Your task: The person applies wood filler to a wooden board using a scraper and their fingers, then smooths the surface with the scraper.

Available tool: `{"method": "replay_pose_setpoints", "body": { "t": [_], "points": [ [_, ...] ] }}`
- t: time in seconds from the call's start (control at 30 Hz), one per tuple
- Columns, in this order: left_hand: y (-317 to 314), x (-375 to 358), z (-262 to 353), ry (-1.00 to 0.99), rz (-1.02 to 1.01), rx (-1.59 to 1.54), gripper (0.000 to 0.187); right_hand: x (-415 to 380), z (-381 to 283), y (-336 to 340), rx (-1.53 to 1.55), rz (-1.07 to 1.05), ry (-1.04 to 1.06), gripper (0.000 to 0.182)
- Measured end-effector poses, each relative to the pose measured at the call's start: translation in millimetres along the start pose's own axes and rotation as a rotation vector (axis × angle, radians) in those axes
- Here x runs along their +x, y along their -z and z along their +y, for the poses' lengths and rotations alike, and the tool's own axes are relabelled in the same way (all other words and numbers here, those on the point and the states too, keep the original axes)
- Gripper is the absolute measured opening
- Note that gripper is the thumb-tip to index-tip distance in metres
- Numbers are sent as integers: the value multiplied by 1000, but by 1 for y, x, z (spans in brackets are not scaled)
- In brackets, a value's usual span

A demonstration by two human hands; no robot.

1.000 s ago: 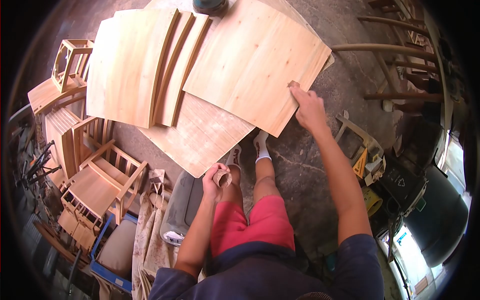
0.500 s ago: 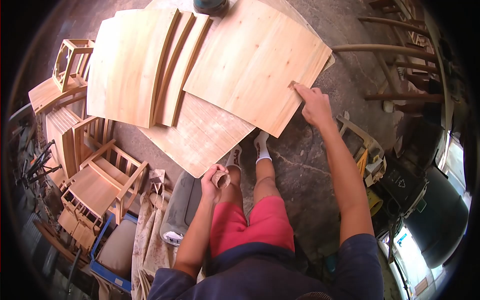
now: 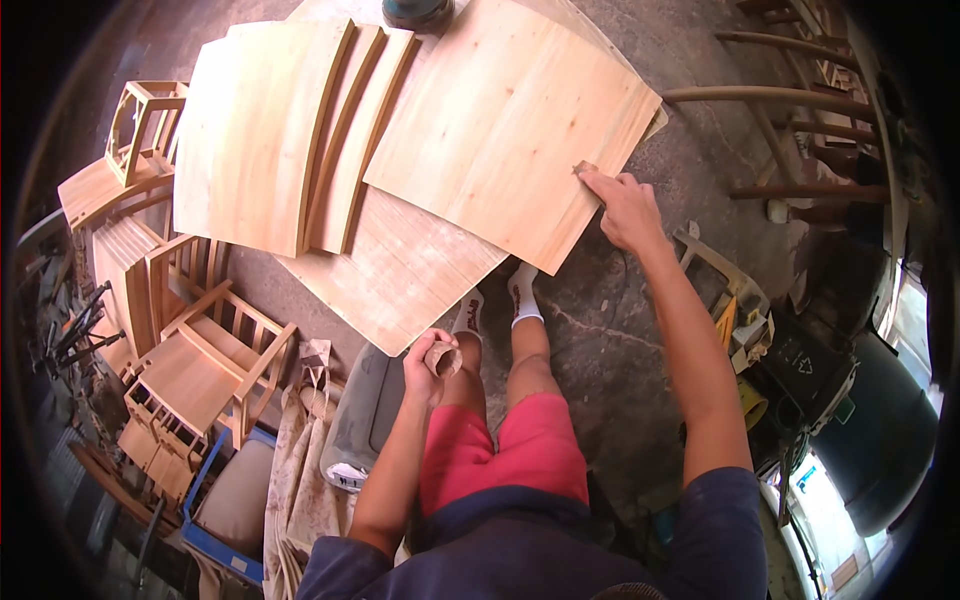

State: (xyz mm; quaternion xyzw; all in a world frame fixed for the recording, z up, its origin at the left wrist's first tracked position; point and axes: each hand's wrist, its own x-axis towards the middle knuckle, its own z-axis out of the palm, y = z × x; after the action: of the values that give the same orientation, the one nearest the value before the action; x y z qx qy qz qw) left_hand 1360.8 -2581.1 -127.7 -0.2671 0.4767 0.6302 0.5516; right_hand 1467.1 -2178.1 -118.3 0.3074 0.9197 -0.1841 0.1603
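A curled piece of brown sandpaper (image 3: 443,360) sits in the closed fingers of my left hand (image 3: 418,362), over my left knee. My right hand (image 3: 631,212) reaches to the right part of a pale wooden panel (image 3: 510,125). Its fingers press a small brown piece of sandpaper (image 3: 584,169) onto the panel's face, near the right edge. Under this panel lies a larger wooden board (image 3: 400,270), whose near corner points toward my left hand. Several curved-edge wooden panels (image 3: 265,130) are stacked on the board's left side.
At the back stands a dark round object (image 3: 418,12). Wooden chairs (image 3: 195,375) crowd the left, with a grey cushioned piece (image 3: 360,415) beside my leg. Curved wooden rails (image 3: 770,98) lie at the right, above a black bin (image 3: 800,365).
My right hand has shifted slightly left on the panel with the small piece of sandpaper. My left hand stays almost in place.
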Motion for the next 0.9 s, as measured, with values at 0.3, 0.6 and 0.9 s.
{"method": "replay_pose_setpoints", "body": {
  "t": [0.3, 0.6, 0.9],
  "points": [
    [-8, -1, 3, -36, -13, -39, 28, -8, 22, 18, 717, -117, -346, 67],
    [-1, 1, -7, -23, -13, -51, 28, -4, 37, 16, 1499, -185, -598, 67],
    [-1, 3, -4, -19, -7, -78, 28, -1, 21, 18, 1005, -80, -509, 69]
  ]
}}
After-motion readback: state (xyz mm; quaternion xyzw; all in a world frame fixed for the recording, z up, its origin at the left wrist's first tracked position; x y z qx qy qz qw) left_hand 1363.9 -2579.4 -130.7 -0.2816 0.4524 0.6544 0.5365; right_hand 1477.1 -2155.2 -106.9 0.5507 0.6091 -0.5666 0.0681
